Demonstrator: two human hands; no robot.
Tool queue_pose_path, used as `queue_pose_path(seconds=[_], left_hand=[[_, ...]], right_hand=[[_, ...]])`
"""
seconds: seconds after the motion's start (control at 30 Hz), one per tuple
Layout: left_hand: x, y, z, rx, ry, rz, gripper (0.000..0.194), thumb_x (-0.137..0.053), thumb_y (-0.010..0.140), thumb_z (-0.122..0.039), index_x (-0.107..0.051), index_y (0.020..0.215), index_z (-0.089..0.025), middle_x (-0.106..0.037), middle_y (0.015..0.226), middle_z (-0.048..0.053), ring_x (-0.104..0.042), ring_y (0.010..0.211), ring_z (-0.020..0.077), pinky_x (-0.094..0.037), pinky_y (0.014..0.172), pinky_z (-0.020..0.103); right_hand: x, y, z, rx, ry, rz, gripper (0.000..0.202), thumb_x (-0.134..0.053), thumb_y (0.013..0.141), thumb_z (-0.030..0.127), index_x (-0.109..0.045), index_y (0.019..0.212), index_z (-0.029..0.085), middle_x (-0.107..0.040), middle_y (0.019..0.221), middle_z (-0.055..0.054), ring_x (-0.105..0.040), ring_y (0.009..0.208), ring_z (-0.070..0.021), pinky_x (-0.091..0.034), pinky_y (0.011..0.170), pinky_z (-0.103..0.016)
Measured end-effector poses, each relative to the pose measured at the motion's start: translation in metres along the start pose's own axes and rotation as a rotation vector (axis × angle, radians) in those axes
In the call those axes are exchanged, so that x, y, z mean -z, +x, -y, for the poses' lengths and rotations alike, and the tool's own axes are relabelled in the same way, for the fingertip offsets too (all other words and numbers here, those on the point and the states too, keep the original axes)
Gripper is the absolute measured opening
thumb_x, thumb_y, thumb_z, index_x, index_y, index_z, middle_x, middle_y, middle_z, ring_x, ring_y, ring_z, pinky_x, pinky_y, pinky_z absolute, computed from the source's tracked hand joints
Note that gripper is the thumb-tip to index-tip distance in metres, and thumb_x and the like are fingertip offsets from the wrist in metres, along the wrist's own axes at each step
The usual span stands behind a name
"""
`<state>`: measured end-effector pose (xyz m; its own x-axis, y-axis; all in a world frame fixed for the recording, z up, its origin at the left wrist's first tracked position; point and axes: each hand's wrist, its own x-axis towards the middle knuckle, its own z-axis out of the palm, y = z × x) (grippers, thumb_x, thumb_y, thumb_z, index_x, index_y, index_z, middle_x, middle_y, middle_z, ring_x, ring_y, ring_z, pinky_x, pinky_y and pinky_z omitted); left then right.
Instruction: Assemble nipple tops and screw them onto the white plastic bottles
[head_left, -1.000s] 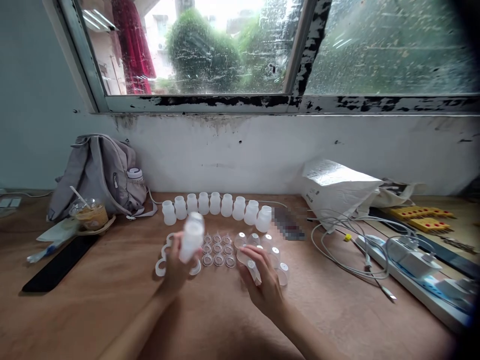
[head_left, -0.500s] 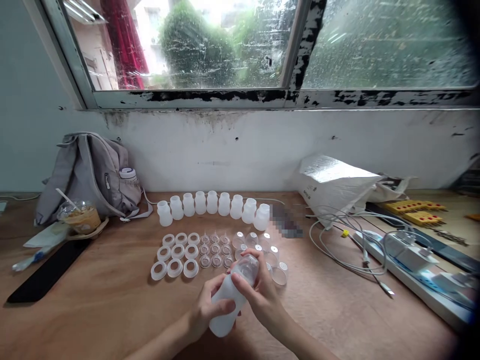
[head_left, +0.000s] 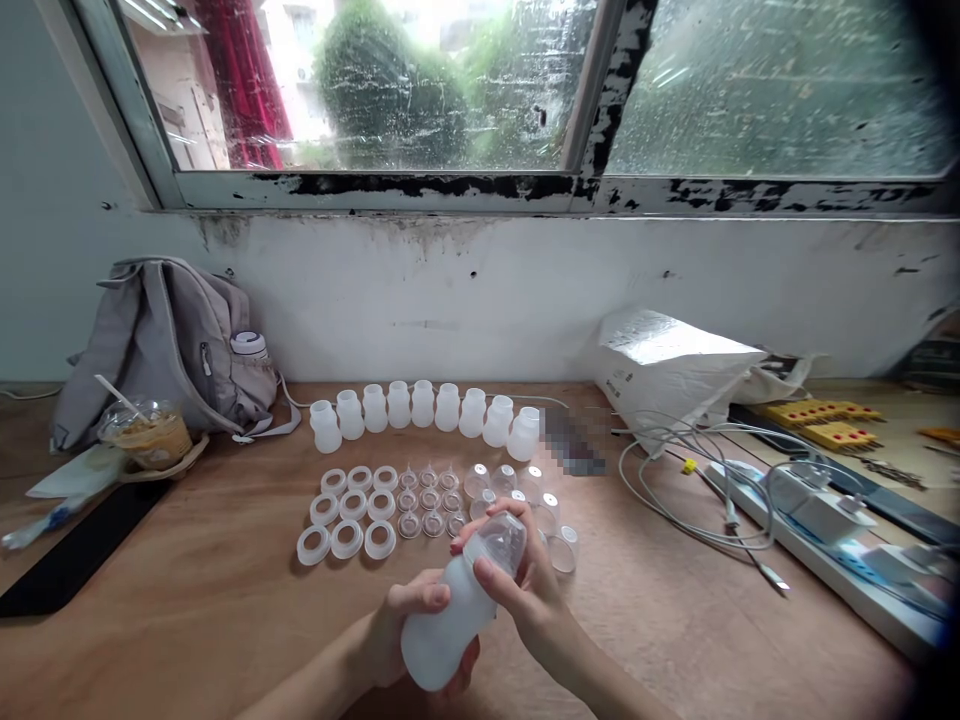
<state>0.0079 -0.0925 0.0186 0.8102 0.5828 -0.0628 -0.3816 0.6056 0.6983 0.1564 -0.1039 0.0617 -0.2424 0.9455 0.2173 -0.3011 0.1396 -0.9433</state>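
A frosted white bottle point(head_left: 444, 625) with a clear dome cap point(head_left: 504, 540) is held tilted near the table's front. My left hand point(head_left: 412, 625) is wrapped round its lower body. My right hand point(head_left: 525, 585) grips the upper end, its fingers round the cap. Beyond my hands lie rows of white rings point(head_left: 381, 540), small clear nipples point(head_left: 433, 523) and more clear domes point(head_left: 563, 550), some partly hidden by my right hand. Behind these, several frosted bottles point(head_left: 424, 405) without caps stand upright in a curved row.
At the left are a grey backpack point(head_left: 161, 340), a drink cup point(head_left: 161, 440) and a black flat object point(head_left: 82, 548). At the right, a white bag point(head_left: 667, 375), looped cables point(head_left: 637, 490), a power strip point(head_left: 840, 580) and yellow parts point(head_left: 840, 435) lie on the table point(head_left: 247, 640).
The held bottle's base has swung slightly left and toward me, with my left hand following. The cap end has shifted a little right, leaving more of the dome visible.
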Motion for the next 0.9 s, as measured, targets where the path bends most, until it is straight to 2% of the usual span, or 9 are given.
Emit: queue_pose_path(seconds=[0.23,0.37,0.57,0.7,0.9], left_hand=[[0.014,-0.002,0.008,0.146,-0.128,0.073,0.058,-0.049,0.068,-0.052,-0.057,0.098,-0.003,-0.056,0.054,0.004,-0.052,0.036,0.0139,-0.031,0.028,0.019],[0.010,-0.002,0.009,0.064,-0.101,0.013,0.056,-0.049,0.070,-0.050,-0.056,0.099,-0.002,-0.057,0.055,0.005,-0.052,0.035,0.0130,-0.034,0.028,0.020],[-0.003,0.000,0.004,-0.086,0.027,-0.127,0.041,-0.055,0.071,-0.046,-0.055,0.085,-0.008,-0.059,0.056,0.006,-0.050,0.032,0.0108,-0.033,0.027,0.017],[-0.005,0.000,0.006,-0.117,0.066,-0.166,0.042,-0.058,0.069,-0.050,-0.052,0.078,-0.010,-0.057,0.055,0.005,-0.049,0.032,0.0100,-0.032,0.026,0.016],[-0.005,-0.003,0.007,-0.111,0.157,-0.195,0.047,-0.062,0.065,-0.052,-0.052,0.084,-0.010,-0.057,0.056,0.004,-0.050,0.035,0.0092,-0.036,0.028,0.016]], right_hand=[[0.005,0.005,-0.004,-0.028,0.112,0.109,0.038,-0.060,0.078,0.034,-0.030,0.099,0.029,-0.056,0.091,-0.001,-0.053,0.060,-0.0105,-0.039,0.038,-0.016],[0.007,0.005,-0.001,-0.042,0.050,0.097,0.036,-0.060,0.079,0.031,-0.031,0.100,0.029,-0.057,0.093,-0.001,-0.052,0.059,-0.0091,-0.041,0.041,-0.017],[0.007,0.007,0.003,-0.013,-0.043,0.038,0.036,-0.061,0.078,0.028,-0.033,0.101,0.028,-0.058,0.095,-0.002,-0.054,0.072,-0.0114,-0.044,0.055,-0.021],[0.008,0.008,0.000,0.001,-0.042,0.046,0.037,-0.060,0.079,0.029,-0.033,0.103,0.028,-0.058,0.095,-0.002,-0.054,0.075,-0.0124,-0.045,0.061,-0.024],[0.010,0.002,-0.002,-0.005,-0.037,0.046,0.040,-0.062,0.077,0.032,-0.032,0.104,0.027,-0.057,0.096,-0.004,-0.055,0.075,-0.0141,-0.045,0.061,-0.026]])
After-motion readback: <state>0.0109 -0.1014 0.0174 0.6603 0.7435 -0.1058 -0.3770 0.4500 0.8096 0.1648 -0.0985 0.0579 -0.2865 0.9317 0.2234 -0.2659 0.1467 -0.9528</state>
